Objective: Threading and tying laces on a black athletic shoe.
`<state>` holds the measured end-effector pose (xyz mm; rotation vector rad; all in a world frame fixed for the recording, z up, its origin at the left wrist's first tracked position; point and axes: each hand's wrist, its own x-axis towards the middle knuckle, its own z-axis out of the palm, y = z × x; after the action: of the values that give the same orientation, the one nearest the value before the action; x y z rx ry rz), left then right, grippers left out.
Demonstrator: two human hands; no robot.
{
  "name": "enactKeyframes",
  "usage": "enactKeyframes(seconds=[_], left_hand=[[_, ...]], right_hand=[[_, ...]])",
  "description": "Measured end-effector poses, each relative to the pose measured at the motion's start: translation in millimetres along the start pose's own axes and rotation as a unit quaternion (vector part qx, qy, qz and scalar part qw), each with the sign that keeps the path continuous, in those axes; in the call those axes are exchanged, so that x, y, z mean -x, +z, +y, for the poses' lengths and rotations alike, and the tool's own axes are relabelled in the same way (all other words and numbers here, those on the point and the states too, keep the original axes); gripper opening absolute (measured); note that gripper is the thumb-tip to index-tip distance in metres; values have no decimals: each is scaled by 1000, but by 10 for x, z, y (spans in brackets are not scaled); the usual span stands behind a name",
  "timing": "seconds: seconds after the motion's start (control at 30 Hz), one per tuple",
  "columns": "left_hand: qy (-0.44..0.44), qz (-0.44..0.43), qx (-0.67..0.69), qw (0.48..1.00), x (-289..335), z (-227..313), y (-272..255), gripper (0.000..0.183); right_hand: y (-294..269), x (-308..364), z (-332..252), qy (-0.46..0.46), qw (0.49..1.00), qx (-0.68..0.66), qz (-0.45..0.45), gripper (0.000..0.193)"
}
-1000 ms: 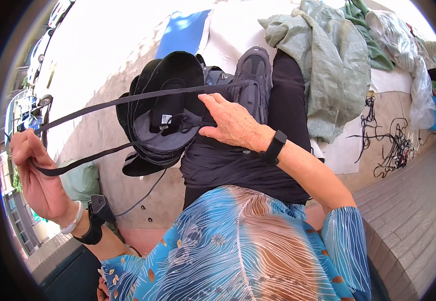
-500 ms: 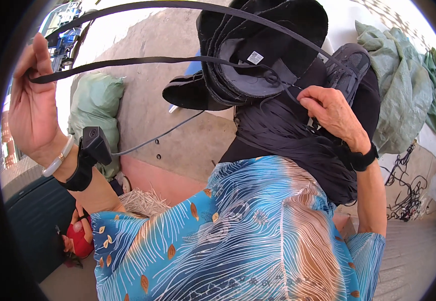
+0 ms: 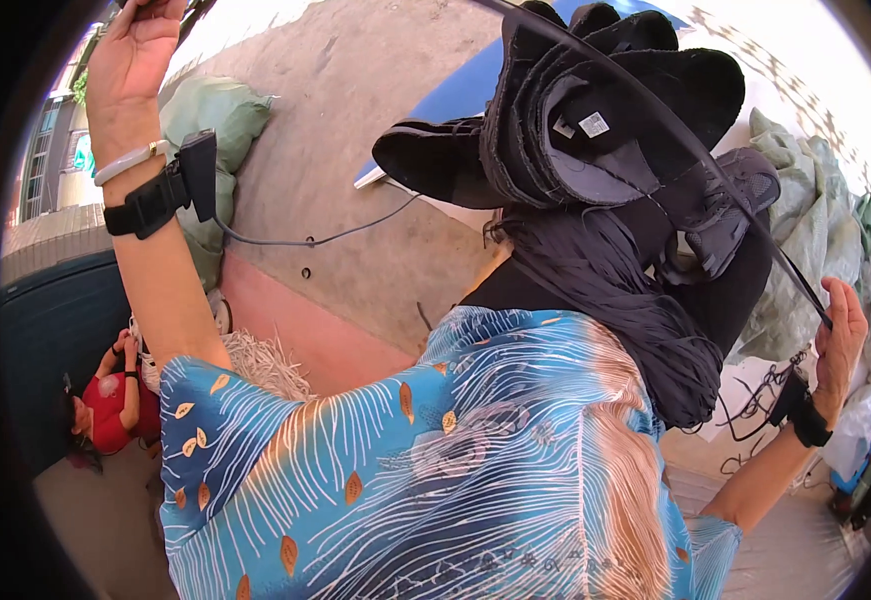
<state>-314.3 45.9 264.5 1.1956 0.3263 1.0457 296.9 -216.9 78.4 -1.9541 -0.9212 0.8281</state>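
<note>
A long dark shoelace (image 3: 695, 145) runs taut from beyond the upper edge down to my right hand (image 3: 840, 335), which pinches it out at the right. My left hand (image 3: 135, 65) is raised at the upper left, its fingertips partly cut off; a dark strand, seemingly the same lace, passes at its fingers. On my knees sit nested black shoe uppers (image 3: 595, 130) with grey lining and a small white label. A grey mesh shoe (image 3: 740, 205) lies beside them on the right. A thick bundle of dark laces (image 3: 605, 270) drapes across my lap.
Green sacks (image 3: 217, 115) stand at the left, and a greenish sheet (image 3: 795, 260) lies at the right. A blue board (image 3: 455, 85) is behind the uppers. Tangled black cords (image 3: 755, 395) lie on the floor. A person in red (image 3: 115, 410) sits at the lower left.
My right hand has moved from the uppers out to the right, pulling the lace. My left hand has risen. The looped lace is now stretched straight, and the knot in the uppers is gone.
</note>
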Motion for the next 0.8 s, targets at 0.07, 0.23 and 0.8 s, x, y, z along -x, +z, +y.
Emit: enactKeyframes(seconds=[0.07,0.23,0.8], left_hand=[[88,185,-120,971,54,-113,-49,17],[71,260,-152,951,189,-681,-80,13],[122,389,-176,896,1210,-91,-448,20]], right_hand=[[-76,-61,46,0,1000,26,-11,23],[91,-265,564,-13,947,280,-156,29],[599,-246,131,-2,985,96,-144,29]])
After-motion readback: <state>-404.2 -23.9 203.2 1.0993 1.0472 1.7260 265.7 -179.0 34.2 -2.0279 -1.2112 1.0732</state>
